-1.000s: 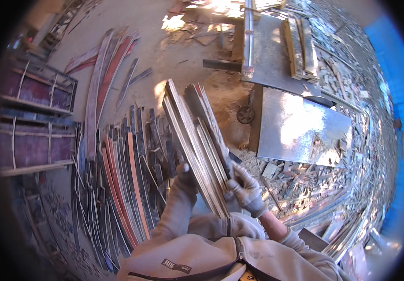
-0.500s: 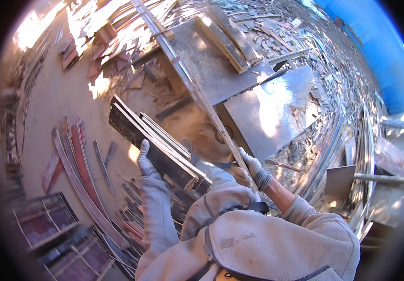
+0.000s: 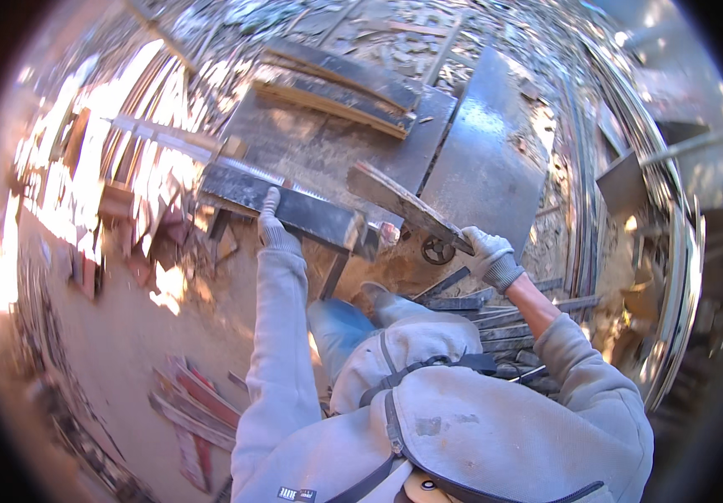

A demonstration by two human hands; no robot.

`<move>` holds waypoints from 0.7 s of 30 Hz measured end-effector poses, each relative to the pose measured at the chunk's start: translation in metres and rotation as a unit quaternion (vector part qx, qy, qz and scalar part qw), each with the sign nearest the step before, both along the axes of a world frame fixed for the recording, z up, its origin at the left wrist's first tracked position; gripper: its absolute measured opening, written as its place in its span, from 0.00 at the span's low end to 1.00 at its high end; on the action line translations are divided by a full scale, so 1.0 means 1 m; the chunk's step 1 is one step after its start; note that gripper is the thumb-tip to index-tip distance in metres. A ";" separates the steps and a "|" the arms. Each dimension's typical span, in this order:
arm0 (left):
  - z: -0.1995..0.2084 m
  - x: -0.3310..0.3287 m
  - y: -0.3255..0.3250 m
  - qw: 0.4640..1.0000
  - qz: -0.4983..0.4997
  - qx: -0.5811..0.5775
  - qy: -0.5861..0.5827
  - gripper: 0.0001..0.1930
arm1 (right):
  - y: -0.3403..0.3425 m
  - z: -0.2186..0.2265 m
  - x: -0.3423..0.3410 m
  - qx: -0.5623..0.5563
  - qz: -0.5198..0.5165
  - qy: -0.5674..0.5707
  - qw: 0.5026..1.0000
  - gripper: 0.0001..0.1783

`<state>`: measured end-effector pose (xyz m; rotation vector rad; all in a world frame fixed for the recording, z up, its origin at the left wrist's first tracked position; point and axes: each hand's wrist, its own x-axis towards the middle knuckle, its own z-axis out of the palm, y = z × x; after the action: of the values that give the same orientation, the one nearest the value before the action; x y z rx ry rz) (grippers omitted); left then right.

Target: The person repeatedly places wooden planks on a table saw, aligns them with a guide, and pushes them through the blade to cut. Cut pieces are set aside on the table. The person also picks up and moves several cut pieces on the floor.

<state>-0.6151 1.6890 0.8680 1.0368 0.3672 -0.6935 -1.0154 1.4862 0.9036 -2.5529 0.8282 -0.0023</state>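
Observation:
My left hand [image 3: 274,220], in a light glove, grips a stack of dark-faced boards [image 3: 294,204] at the near edge of a grey metal worktable [image 3: 303,138]. Its thumb lies over the top board and its other fingers are hidden beneath. Whether the boards rest on the table, I cannot tell. My gloved right hand [image 3: 490,255] is closed around the near end of a worn wooden plank [image 3: 407,204], which slants up and away to the left over the table's near side. Farther back on the table lie more dark boards with pale wooden edges [image 3: 336,109].
A second metal panel [image 3: 495,151] adjoins the table on the right, and a handwheel [image 3: 437,250] sits below. Loose strips [image 3: 504,323] lie near my legs. Reddish boards [image 3: 198,402] are on the ground at left. Scrap wood [image 3: 386,38] spreads behind; long strips [image 3: 579,193] line the right.
My view has turned. The left hand has carried its boards forward to the table's edge and turned them flatter. The plank in my right hand has swung to a more crosswise slant.

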 end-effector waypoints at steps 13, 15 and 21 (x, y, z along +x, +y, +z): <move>-0.140 0.223 -0.150 0.974 -0.199 0.110 0.011 0.42 | 0.088 -0.018 -0.020 -0.175 -0.134 -0.010 0.975 0.11; -0.136 0.200 -0.145 0.922 -0.240 0.281 -0.119 0.49 | 0.096 -0.014 -0.010 -0.110 -0.162 0.053 0.979 0.21; -0.094 0.055 -0.088 0.525 -0.498 0.017 -0.690 0.65 | 0.074 -0.017 0.022 0.022 -0.144 0.115 0.983 0.31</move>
<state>-0.5606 1.6010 0.7744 1.4761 -1.7836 -0.5919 -0.9938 1.5599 0.8865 -2.3989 1.2662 0.2205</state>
